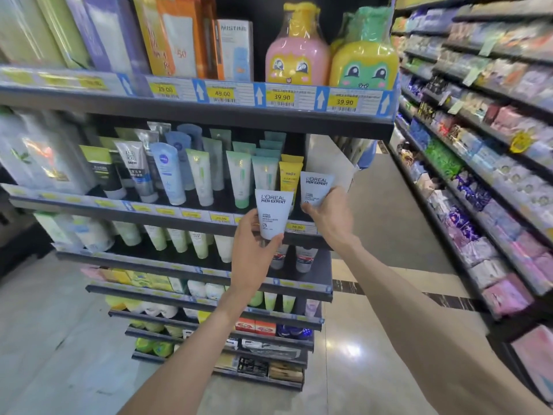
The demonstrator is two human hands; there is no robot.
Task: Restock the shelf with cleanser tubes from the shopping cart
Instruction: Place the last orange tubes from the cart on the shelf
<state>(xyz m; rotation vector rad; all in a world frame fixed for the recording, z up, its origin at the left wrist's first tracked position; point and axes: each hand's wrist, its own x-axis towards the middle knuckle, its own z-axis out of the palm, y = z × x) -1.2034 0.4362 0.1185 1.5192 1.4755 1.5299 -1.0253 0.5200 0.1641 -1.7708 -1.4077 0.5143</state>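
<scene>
Now left hand gripping tube, right hand another

Both forearms are bare, with no sleeve, watch or glove showing.

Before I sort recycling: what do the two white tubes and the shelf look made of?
The two white L'Oreal tubes, one gripped in each of the hands, look like soft matte plastic, with flat crimped tops. The dark grey shelf looks like painted metal, judging by its thin, straight edge.
</scene>
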